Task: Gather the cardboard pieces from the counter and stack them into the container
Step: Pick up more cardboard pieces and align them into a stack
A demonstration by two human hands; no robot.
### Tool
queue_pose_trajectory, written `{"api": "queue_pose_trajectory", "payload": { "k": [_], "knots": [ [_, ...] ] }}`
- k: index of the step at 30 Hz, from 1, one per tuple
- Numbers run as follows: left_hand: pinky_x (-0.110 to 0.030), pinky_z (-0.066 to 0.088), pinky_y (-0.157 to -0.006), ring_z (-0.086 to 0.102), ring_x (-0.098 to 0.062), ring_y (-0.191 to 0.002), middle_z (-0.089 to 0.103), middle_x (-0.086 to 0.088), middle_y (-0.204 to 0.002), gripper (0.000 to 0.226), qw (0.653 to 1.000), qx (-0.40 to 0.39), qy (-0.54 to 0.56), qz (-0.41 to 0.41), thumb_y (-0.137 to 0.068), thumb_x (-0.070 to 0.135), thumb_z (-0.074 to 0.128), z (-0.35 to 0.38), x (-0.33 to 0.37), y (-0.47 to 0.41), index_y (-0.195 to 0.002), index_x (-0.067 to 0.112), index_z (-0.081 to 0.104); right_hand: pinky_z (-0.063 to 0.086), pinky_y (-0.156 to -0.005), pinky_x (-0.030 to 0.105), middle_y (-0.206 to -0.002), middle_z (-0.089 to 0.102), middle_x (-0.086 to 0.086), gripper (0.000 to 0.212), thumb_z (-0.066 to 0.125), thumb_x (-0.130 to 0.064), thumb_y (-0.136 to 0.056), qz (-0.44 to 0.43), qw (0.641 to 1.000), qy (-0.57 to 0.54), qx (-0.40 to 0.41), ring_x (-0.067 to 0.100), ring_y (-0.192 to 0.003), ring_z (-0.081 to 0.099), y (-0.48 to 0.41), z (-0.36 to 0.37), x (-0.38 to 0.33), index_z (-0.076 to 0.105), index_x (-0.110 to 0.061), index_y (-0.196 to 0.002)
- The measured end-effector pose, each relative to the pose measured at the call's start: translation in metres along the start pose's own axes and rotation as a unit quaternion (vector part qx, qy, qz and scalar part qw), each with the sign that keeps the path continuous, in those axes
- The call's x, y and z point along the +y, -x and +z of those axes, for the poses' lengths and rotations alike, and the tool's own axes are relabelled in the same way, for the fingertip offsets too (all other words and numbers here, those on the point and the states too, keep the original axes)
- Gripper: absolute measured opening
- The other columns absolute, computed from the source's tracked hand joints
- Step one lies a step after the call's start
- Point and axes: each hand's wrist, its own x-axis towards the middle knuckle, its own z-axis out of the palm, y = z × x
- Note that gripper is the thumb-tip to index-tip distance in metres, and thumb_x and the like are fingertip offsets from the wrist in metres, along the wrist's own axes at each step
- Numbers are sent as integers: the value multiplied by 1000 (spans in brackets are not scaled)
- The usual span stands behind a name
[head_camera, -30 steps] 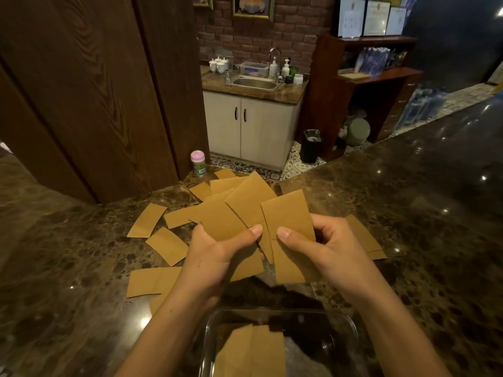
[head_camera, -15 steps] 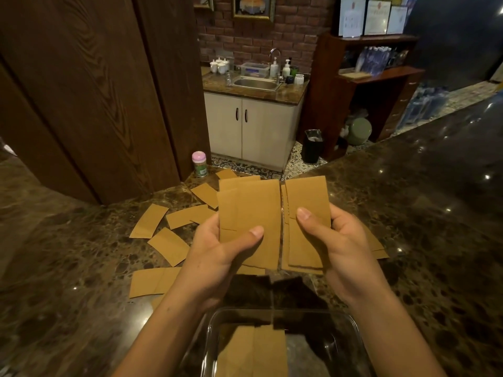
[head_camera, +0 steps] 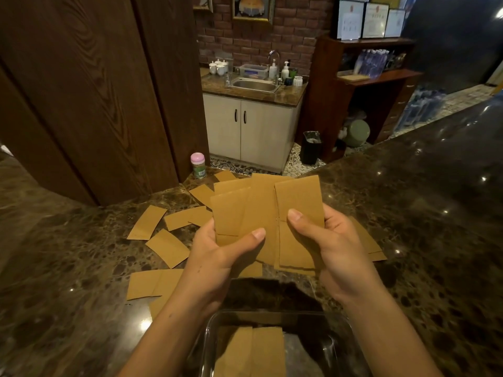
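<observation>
Head view, looking down at a dark brown marbled stone counter [head_camera: 408,213]. Both hands hold 1 fanned bundle of flat tan rectangular cardboard pieces [head_camera: 258,208] above the counter, at the middle of the picture. The left hand [head_camera: 217,254] grips the bundle's left side, its thumb lying across the front and its other fingers hidden behind. The right hand [head_camera: 334,248] grips the right side the same way, its fingers [head_camera: 295,214] clamped on the front piece. The pieces overlap unevenly and are not yet squared into 1 neat stack. Their long axis runs away from the person, short edges at top and bottom.

The clear rectangular container [head_camera: 209,330] sits on the counter straight below the bundle, closer to the person, between the 2 forearms. A few tan pieces [head_camera: 258,349] already lie flat in it, long axis the same way as the bundle, so the bundle probably needs no turning, only lowering toward the person. Neither hand is clearly nearer the container.

Loose tan pieces [head_camera: 167,247] lie scattered on the counter, mostly left of the left hand; a few [head_camera: 367,240] show beyond the right hand.
</observation>
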Motion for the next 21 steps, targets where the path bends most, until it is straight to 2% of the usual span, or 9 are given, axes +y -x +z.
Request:
{"api": "queue_pose_trajectory", "payload": {
  "k": [3,5,6,8,11,13,14,16,21],
  "knots": [
    [-33,61,-65,74,-26,-82,76,-17,-101,44,999,-4,22,-24,-85,21,76,2,3,3,-124,7,62,66,-81,41,-110,80,6,27,66,-17,-93,-94,993,68,-4,24,-100,77,-1,-2,-6,74,-18,-119],
    [-33,60,-61,71,-25,-74,74,-21,-95,44,997,-6,48,-56,-89,30,68,4,7,4,-125,6,62,64,-84,34,-108,80,-2,27,69,-9,-92,-189,968,162,-40,16,-101,75,0,-7,-13,76,-20,-116],
    [-33,60,-61,71,-25,-75,74,-21,-96,45,996,-2,62,-68,-88,33,67,2,9,3,-124,6,63,62,-86,30,-110,80,-5,31,70,1,-92,-226,948,212,-77,14,-105,74,1,-10,-16,77,-18,-116],
    [-38,63,-68,72,-28,-84,75,-19,-102,43,991,8,94,-90,-88,38,65,-1,13,1,-120,9,68,59,-93,32,-122,77,-8,47,69,14,-86,-269,892,332,-150,17,-117,68,0,-18,-19,77,-17,-120],
    [-47,59,-87,72,-32,-106,75,-16,-117,58,985,14,124,-122,-81,53,70,-2,20,1,-127,17,66,53,-98,32,-135,67,-14,70,74,15,-76,-299,785,499,-212,13,-126,57,-3,-24,-22,74,-34,-126],
    [-43,61,-77,76,-27,-96,78,-12,-106,51,988,2,120,-102,-78,40,73,-2,22,1,-122,16,66,51,-100,26,-140,60,-17,74,79,12,-77,-297,746,551,-228,8,-128,53,-2,-25,-25,72,-42,-127],
    [-38,62,-70,77,-25,-89,79,-12,-101,44,990,-6,113,-87,-78,28,73,-2,22,3,-119,13,67,51,-100,25,-142,58,-19,76,80,11,-77,-290,738,564,-230,7,-128,52,0,-25,-27,71,-45,-128],
    [-34,63,-66,77,-27,-87,78,-16,-102,42,992,-8,104,-72,-79,9,70,1,22,5,-121,6,64,53,-98,27,-144,53,-23,78,77,11,-77,-269,738,573,-233,6,-127,52,3,-25,-29,70,-47,-129],
    [-41,62,-77,75,-32,-98,76,-18,-112,50,993,29,96,-57,-78,9,74,1,17,2,-127,7,62,57,-101,33,-145,54,-27,76,72,17,-79,-193,823,487,-220,6,-130,57,10,-21,-29,74,-43,-126]
  ]
}}
